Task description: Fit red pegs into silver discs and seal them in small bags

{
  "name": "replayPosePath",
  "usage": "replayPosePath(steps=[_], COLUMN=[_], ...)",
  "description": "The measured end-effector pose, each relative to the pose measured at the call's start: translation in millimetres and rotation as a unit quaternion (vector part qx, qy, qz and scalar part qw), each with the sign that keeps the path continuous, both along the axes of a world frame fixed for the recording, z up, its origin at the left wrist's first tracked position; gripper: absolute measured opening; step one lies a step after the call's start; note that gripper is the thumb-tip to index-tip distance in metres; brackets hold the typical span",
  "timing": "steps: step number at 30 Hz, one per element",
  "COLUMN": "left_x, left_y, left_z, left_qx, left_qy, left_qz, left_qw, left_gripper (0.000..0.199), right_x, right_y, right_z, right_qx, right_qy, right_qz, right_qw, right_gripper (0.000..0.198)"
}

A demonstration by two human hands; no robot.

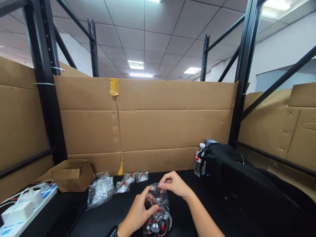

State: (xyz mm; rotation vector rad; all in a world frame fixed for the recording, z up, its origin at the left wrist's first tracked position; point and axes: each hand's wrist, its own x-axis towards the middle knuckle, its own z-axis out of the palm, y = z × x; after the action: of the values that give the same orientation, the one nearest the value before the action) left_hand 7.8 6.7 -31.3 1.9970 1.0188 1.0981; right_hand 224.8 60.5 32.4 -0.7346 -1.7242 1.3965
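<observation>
A small clear plastic bag point(164, 198) is stretched between my two hands over the black table. My right hand point(175, 186) pinches the bag's upper right edge between thumb and fingertips. Around its left side curls my left hand point(138, 211), its thumb pressed at a shiny round piece with a red centre. I cannot tell whether that piece is inside the bag. Directly below lies a pile of round, silvery, dome-like pieces point(155, 226) with red parts, some of them hidden by my left hand.
Several bagged round pieces point(122, 186) lie further back, beside a stack of clear plastic bags point(101, 190). At left are an open cardboard box point(71, 177) and a power strip point(37, 210). A water bottle point(199, 161) and a large black bag point(237, 184) stand right.
</observation>
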Motion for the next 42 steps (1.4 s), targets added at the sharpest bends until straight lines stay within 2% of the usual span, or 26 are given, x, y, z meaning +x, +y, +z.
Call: replayPosePath(steps=[6, 11, 14, 17, 20, 22, 24, 26, 29, 32, 35, 37, 39, 42], left_x=[0, 1, -1, -7, -16, -21, -25, -26, -30, -49, -89, -126, -164, -205], left_y=[-2, -2, 1, 8, 13, 13, 12, 10, 10, 20, 35, 43, 46, 42], left_z=[8.6, 11.2, 7.5, 3.8, 4.3, 7.8, 13.4, 19.6, 26.6, 29.2, 29.1, 28.1, 25.5, 17.5], left_qx=[0.001, 0.002, 0.002, 0.014, 0.026, 0.021, 0.025, 0.055, 0.101, 0.113, 0.089, 0.063, 0.023, -0.030], left_qy=[-0.033, -0.043, -0.061, -0.094, -0.136, -0.157, -0.144, -0.091, -0.012, 0.010, 0.011, 0.026, 0.085, 0.164], left_qz=[0.012, 0.014, 0.048, 0.093, 0.091, 0.084, 0.089, 0.094, 0.104, 0.161, 0.262, 0.360, 0.460, 0.517], left_qw=[0.999, 0.999, 0.997, 0.991, 0.986, 0.984, 0.985, 0.990, 0.989, 0.980, 0.961, 0.930, 0.884, 0.840], left_gripper=[0.036, 0.027, 0.034, 0.046, 0.054, 0.052, 0.040, 0.029, 0.028, 0.028, 0.032, 0.033, 0.031, 0.028], right_x=[-7, -11, -14, -17, -21, -25, -30, -33, -35, -34, -31, -30, -29, -28], right_y=[-2, -4, -2, 1, 4, 4, 4, 2, 1, 2, 5, 6, 8, 9], right_z=[2, 5, 4, -1, -9, -14, -18, -20, -22, -24, -26, -27, -29, -31], right_qx=[0.009, 0.031, 0.039, 0.033, 0.026, 0.017, 0.009, 0.011, 0.031, 0.049, 0.049, 0.049, 0.051, 0.053], right_qy=[0.056, 0.063, 0.076, 0.068, 0.050, 0.042, 0.041, 0.047, 0.046, 0.031, 0.013, 0.004, 0.000, -0.008], right_qz=[-0.057, -0.097, -0.123, -0.120, -0.112, -0.095, -0.078, -0.070, -0.074, -0.087, -0.094, -0.092, -0.085, -0.077], right_qw=[0.997, 0.993, 0.989, 0.990, 0.992, 0.994, 0.996, 0.996, 0.996, 0.995, 0.994, 0.995, 0.995, 0.996], right_gripper=[0.039, 0.043, 0.045, 0.049, 0.055, 0.054, 0.051, 0.051, 0.053, 0.055, 0.051, 0.049, 0.048, 0.046])
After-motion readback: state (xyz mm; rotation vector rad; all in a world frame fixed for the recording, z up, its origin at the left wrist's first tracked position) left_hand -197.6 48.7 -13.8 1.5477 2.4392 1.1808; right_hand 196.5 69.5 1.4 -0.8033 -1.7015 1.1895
